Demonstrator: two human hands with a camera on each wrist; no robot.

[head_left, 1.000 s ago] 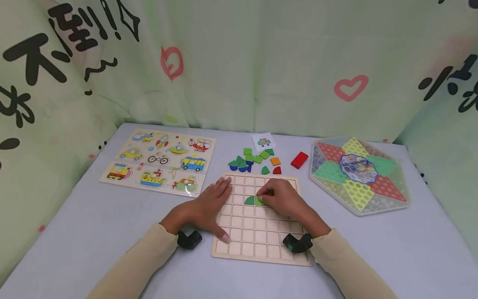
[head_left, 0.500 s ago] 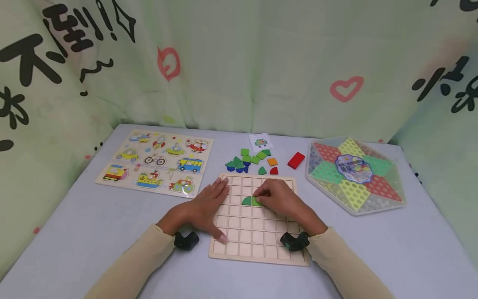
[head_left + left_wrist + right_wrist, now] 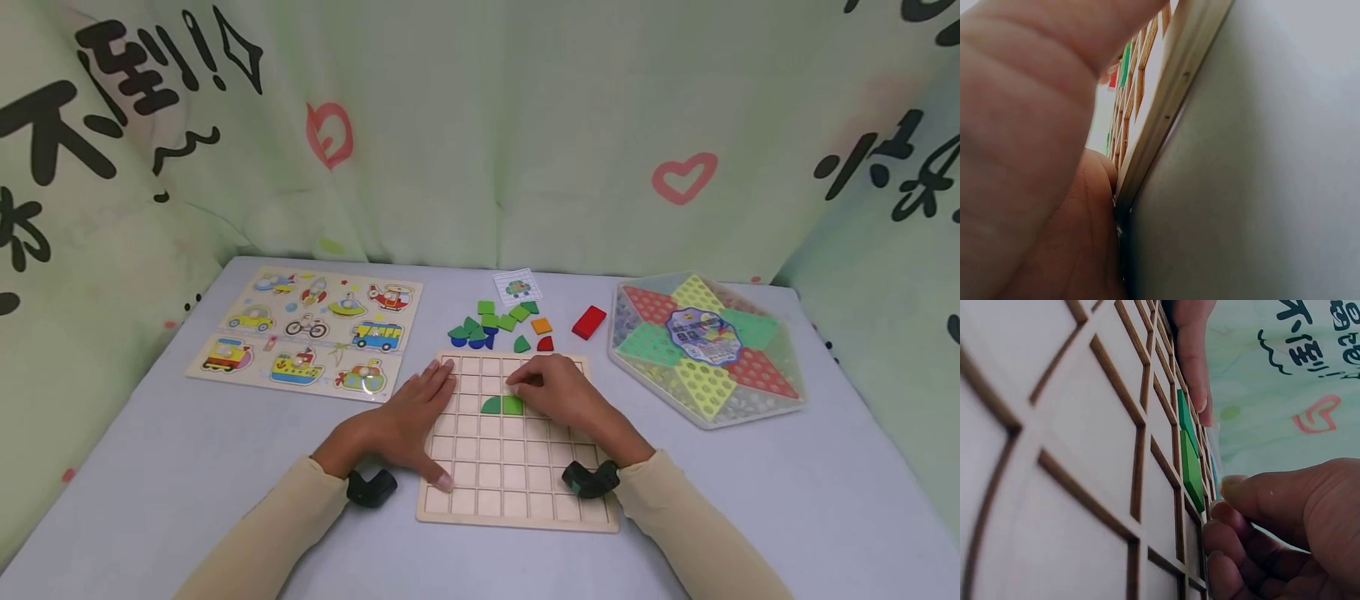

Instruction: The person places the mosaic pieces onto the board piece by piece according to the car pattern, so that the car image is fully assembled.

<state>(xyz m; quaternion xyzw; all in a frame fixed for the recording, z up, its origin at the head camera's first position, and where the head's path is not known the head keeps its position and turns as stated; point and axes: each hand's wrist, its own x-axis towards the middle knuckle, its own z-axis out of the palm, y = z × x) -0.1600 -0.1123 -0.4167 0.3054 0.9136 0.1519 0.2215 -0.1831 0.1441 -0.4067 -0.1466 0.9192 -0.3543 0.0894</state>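
Observation:
A wooden grid board (image 3: 489,502) lies on the table. My left hand (image 3: 401,423) rests spread along its left side, the fingers near the far edge and the thumb lower down; in the left wrist view the hand (image 3: 1029,150) is beside the board's edge (image 3: 1166,106). In the grid lie a dark green quarter-circle piece (image 3: 491,406) and, touching its right side, a light green square piece (image 3: 512,406). My right hand (image 3: 562,392) is just over the square. In the right wrist view its curled fingers (image 3: 1225,575) and thumb hold nothing, close to the green square (image 3: 1192,472).
Beyond the board are loose green pieces (image 3: 519,313), blue pieces (image 3: 459,342), an orange square (image 3: 542,326), a red quarter-circle (image 3: 545,343), a red block (image 3: 588,322) and a picture card (image 3: 517,287). A vehicle puzzle (image 3: 303,333) lies left, a hexagonal game box (image 3: 705,348) right.
My right hand has let go of the light green square and lifted slightly away from it, leaving it beside the quarter-circle. My left hand keeps its place on the board. The head view has shifted slightly.

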